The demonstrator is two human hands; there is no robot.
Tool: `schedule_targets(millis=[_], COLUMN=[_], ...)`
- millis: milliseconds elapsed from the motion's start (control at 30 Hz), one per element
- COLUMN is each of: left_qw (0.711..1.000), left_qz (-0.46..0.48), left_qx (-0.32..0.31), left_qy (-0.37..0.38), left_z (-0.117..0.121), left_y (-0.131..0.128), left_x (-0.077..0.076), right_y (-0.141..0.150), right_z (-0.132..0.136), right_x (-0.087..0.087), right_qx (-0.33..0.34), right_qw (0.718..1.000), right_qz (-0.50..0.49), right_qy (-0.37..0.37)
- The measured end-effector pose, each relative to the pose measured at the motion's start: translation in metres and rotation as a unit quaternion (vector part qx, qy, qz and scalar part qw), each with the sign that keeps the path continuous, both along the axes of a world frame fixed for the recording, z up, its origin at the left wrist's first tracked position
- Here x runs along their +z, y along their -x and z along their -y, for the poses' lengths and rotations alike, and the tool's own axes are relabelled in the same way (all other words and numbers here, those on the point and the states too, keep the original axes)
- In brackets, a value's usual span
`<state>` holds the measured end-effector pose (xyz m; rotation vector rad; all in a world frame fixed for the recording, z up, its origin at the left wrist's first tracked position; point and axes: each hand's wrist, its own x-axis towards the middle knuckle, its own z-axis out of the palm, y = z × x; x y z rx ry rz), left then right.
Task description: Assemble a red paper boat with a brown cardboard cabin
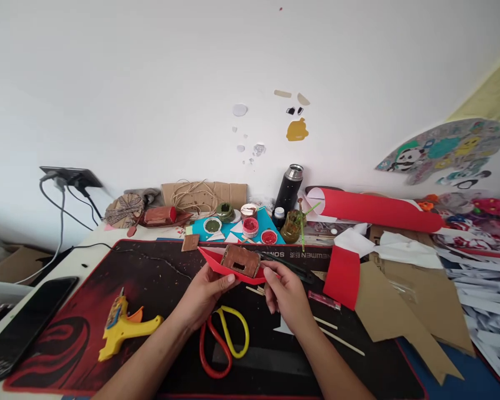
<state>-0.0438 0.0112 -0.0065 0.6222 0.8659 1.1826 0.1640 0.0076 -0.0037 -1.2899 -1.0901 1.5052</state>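
Above the middle of the dark desk mat, a red paper boat (211, 259) is held between my two hands. On it sits a brown painted cardboard piece (245, 256) with a small rectangular slot. My left hand (210, 289) grips the boat's left side, thumb on the near edge. My right hand (284, 288) pinches the right end, beside the brown piece; whether its fingers hold both cannot be made out. Just below the hands lie scissors (216, 355) with one red and one yellow handle, their blades hidden.
A yellow glue gun (127, 328) and a black keyboard (29, 328) lie left. Paint pots (250, 226), a black thermos (289, 189) and a finished-looking brown boat (160, 216) stand along the wall. Cardboard pieces (383, 300), red paper (344, 275) and thin sticks (341, 340) lie right.
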Motion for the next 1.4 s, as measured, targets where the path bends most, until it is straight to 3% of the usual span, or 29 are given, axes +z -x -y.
schedule_targets(millis=[100, 267, 633, 867, 1233, 1400], left_qw=[1.0, 1.0, 0.998, 0.996, 0.995, 0.993], left_qz=[-0.012, -0.012, -0.015, -0.015, -0.01, -0.016], left_qx=[-0.021, 0.024, 0.051, 0.055, 0.043, 0.073], left_qy=[-0.001, -0.003, -0.033, -0.071, -0.093, -0.095], left_z=[-0.002, -0.008, -0.006, -0.005, -0.005, -0.006], left_y=[0.007, 0.017, 0.008, 0.003, -0.001, -0.001], left_x=[0.004, 0.009, 0.01, 0.004, 0.002, -0.001], right_y=[0.0, -0.001, -0.003, -0.005, -0.007, -0.006], right_z=[-0.001, 0.0, -0.002, -0.007, -0.006, -0.004], right_x=[0.002, 0.003, -0.005, -0.012, -0.007, -0.005], right_qx=[-0.005, -0.007, -0.018, -0.044, -0.057, -0.039], right_qw=[1.0, 0.999, 0.996, 0.996, 0.995, 0.995], right_qz=[0.009, 0.012, -0.062, -0.066, -0.063, -0.074], right_qy=[-0.018, -0.043, -0.054, -0.041, -0.05, -0.056])
